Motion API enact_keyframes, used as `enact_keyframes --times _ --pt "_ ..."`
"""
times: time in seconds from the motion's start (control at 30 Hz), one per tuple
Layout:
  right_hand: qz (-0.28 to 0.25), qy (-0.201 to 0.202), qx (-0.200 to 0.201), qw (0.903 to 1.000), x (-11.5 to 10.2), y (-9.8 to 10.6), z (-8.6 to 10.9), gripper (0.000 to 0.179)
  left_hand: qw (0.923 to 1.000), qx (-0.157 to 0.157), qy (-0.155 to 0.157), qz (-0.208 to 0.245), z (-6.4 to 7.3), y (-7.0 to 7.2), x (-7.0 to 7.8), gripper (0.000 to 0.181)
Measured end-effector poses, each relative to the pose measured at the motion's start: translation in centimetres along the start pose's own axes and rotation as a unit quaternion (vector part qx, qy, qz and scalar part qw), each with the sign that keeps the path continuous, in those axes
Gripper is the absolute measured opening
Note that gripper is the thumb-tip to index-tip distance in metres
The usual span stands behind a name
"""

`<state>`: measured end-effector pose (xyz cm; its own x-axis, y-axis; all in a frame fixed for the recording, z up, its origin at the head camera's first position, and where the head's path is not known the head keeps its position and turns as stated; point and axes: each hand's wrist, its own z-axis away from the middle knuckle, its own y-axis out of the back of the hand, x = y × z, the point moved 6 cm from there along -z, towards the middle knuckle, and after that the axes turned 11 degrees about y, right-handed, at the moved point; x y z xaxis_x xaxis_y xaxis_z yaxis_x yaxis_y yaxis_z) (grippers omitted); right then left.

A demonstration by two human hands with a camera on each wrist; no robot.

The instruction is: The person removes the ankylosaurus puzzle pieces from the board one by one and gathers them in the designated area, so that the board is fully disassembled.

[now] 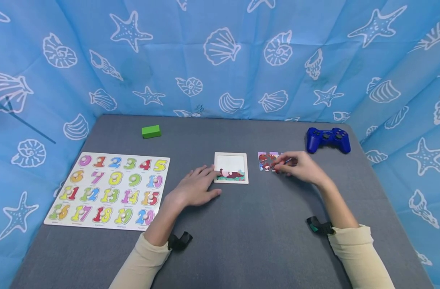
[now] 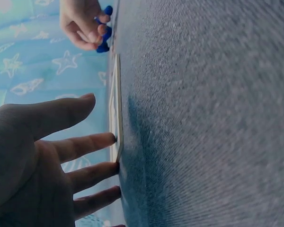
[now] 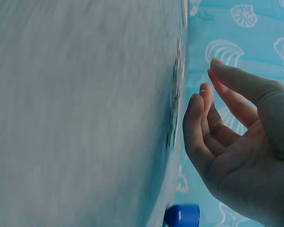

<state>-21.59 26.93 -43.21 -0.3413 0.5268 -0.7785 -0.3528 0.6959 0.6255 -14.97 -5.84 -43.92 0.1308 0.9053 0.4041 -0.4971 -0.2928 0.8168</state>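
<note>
My left hand [image 1: 197,187] lies on the table with fingers spread, fingertips at the left edge of a small square puzzle board [image 1: 247,168]. In the left wrist view, straight fingers reach the rim of this board [image 2: 119,106]. Along the board's lower part runs a picture of a brown animal and green plants; its upper part is bare white. To the right lie several jigsaw pieces [image 1: 262,156] with a brown and red picture. My right hand [image 1: 300,166] hovers over them, thumb and index tips close together; nothing shows between them in the right wrist view.
A white number puzzle board [image 1: 108,190] with knobbed numerals lies at the left. Behind it is a green block [image 1: 151,131]. A blue game controller [image 1: 328,139] sits at the back right. A blue shell-patterned curtain [image 1: 191,48] borders the grey table [image 1: 241,241].
</note>
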Motion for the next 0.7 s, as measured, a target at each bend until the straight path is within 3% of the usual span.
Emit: enact_keyframes --times 0.27,0.5,0.7 --pt "-0.027 0.007 -0.013 0.9995 -1.1 -2.2 -1.5 0.012 0.9999 -0.001 -0.013 0.002 -0.1 0.1 -0.2 0.065" --pt "-0.057 0.026 -0.022 0.9978 -2.8 -4.3 -2.9 0.015 0.9996 0.019 -0.02 0.006 -0.2 0.6 -0.2 0.064" --pt "-0.066 0.041 -0.036 0.9964 -4.4 -6.1 -4.3 0.016 0.9995 0.017 -0.022 -0.012 0.3 0.5 0.8 0.067"
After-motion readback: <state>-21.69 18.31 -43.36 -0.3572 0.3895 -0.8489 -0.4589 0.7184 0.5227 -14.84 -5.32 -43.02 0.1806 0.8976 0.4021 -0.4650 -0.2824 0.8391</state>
